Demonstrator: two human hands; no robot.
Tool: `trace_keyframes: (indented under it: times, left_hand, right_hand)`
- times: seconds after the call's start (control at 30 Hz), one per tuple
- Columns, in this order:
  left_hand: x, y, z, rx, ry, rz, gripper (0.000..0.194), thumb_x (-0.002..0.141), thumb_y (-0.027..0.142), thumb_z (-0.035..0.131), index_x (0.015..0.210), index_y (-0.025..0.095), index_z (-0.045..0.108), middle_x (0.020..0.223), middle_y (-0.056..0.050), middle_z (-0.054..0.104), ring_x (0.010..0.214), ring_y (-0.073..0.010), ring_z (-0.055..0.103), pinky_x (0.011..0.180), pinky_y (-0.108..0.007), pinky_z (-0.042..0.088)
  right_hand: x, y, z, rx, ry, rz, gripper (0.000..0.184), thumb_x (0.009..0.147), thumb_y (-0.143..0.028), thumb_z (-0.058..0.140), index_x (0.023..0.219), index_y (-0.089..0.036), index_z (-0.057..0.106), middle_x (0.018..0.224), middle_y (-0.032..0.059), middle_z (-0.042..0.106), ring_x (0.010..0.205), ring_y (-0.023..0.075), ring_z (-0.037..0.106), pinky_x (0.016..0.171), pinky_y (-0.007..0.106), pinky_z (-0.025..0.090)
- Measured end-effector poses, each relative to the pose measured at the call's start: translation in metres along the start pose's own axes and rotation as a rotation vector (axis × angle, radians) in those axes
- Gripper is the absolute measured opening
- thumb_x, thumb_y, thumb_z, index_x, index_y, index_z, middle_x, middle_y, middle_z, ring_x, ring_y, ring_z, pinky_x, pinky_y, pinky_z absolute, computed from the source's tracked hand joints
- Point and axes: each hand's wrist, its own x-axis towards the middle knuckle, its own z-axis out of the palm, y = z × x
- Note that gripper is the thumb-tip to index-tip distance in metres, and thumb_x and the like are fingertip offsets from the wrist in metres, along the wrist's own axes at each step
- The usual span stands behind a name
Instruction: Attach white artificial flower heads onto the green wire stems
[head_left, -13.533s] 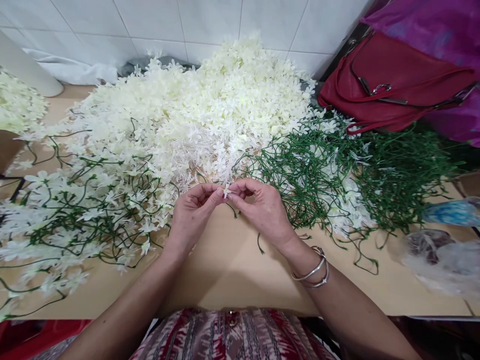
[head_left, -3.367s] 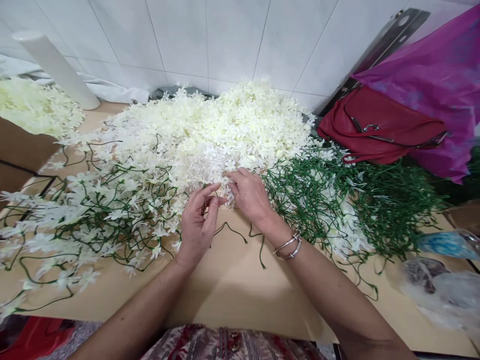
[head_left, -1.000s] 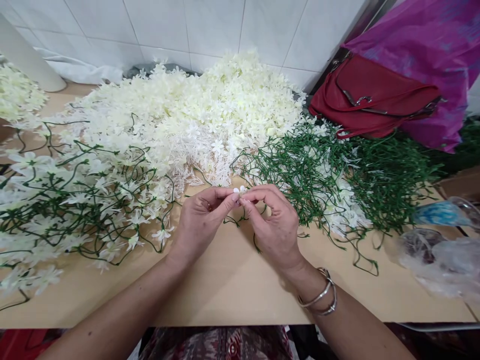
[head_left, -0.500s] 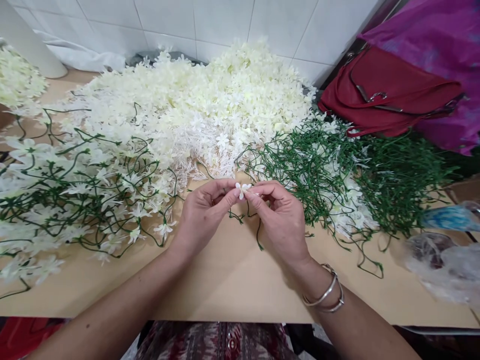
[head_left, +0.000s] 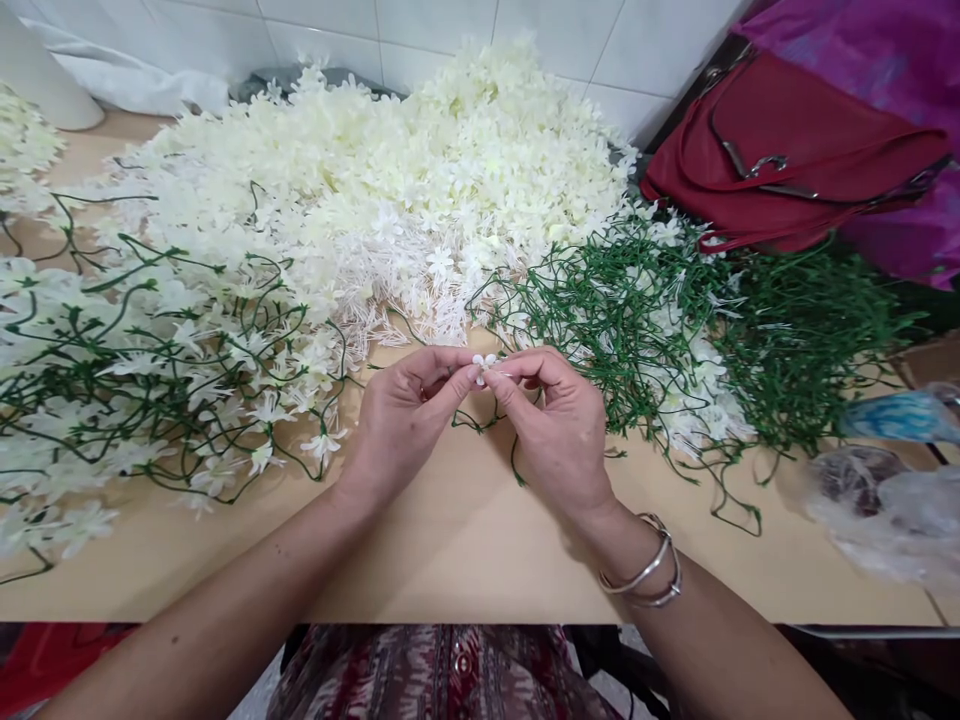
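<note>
My left hand (head_left: pixel 401 420) and my right hand (head_left: pixel 555 425) meet above the tan table (head_left: pixel 465 540), fingertips pinched together on one small white artificial flower (head_left: pixel 482 363). A thin green stem (head_left: pixel 480 425) hangs below the fingers, from between the two hands down toward the table. Just behind the hands lies a big heap of loose cream-white flowers (head_left: pixel 390 190). Bare green stems (head_left: pixel 660 320) are piled to the right of my right hand. Two silver bangles (head_left: pixel 645 575) sit on my right wrist.
Green stems with white flowers on them (head_left: pixel 142 370) spread over the left of the table. A red handbag (head_left: pixel 787 150) and purple cloth (head_left: pixel 892 60) lie at the back right. Clear plastic bags (head_left: pixel 885 500) rest at the right edge. A white tiled wall (head_left: pixel 450 25) stands behind.
Both hands stay pinched on the small flower at the same spot; the flower sits slightly lower between the fingertips. The view has tilted down a little.
</note>
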Motion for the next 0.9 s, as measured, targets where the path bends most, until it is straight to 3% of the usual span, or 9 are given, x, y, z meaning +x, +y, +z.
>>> trace_keyframes:
  times: [0.2, 0.37, 0.5, 0.67, 0.9]
  left_hand:
    - [0.0009, 0.0023, -0.0005, 0.099, 0.046, 0.074, 0.015, 0.087, 0.033, 0.080, 0.092, 0.019, 0.080, 0.086, -0.003, 0.081, 0.077, -0.0154, 0.072, 0.071, -0.024, 0.058]
    - [0.0009, 0.0061, 0.0010, -0.061, -0.034, -0.023, 0.023, 0.085, 0.038, 0.084, 0.091, 0.017, 0.078, 0.086, -0.004, 0.082, 0.082, -0.0177, 0.076, 0.080, -0.027, 0.061]
    - [0.0002, 0.0054, 0.0027, -0.135, -0.017, -0.051, 0.028, 0.084, 0.039, 0.086, 0.097, 0.016, 0.075, 0.086, -0.003, 0.081, 0.083, -0.0171, 0.077, 0.083, -0.027, 0.062]
    - [-0.0002, 0.0023, 0.0009, -0.076, -0.010, -0.041, 0.023, 0.083, 0.036, 0.087, 0.091, 0.017, 0.077, 0.082, -0.002, 0.081, 0.080, -0.0156, 0.076, 0.076, -0.023, 0.060]
    - [0.0004, -0.0007, -0.0003, -0.110, -0.061, -0.025, 0.028, 0.088, 0.041, 0.081, 0.097, 0.016, 0.073, 0.085, -0.002, 0.081, 0.081, -0.0167, 0.077, 0.082, -0.027, 0.061]
  right_hand:
    - [-0.0008, 0.0029, -0.0001, -0.015, -0.007, 0.034, 0.010, 0.092, -0.025, 0.075, 0.083, -0.023, 0.073, 0.083, 0.0005, 0.071, 0.078, 0.0178, 0.060, 0.078, 0.035, 0.048]
    - [-0.0010, 0.0010, -0.0003, -0.067, 0.031, -0.050, 0.011, 0.093, -0.023, 0.074, 0.082, -0.023, 0.071, 0.082, -0.0005, 0.070, 0.080, 0.0179, 0.063, 0.078, 0.035, 0.050]
    - [-0.0008, -0.0014, 0.0007, -0.080, 0.004, -0.084, 0.014, 0.094, -0.020, 0.072, 0.081, -0.023, 0.070, 0.083, -0.0006, 0.071, 0.081, 0.0176, 0.065, 0.080, 0.035, 0.051]
    - [-0.0007, 0.0005, 0.0010, -0.080, 0.022, -0.060, 0.012, 0.093, -0.021, 0.073, 0.081, -0.023, 0.070, 0.082, -0.0008, 0.070, 0.079, 0.0172, 0.064, 0.077, 0.034, 0.051]
    - [0.0007, 0.0016, 0.0010, -0.075, -0.025, -0.088, 0.014, 0.093, -0.020, 0.074, 0.080, -0.023, 0.072, 0.081, -0.0010, 0.071, 0.080, 0.0174, 0.066, 0.079, 0.034, 0.051]
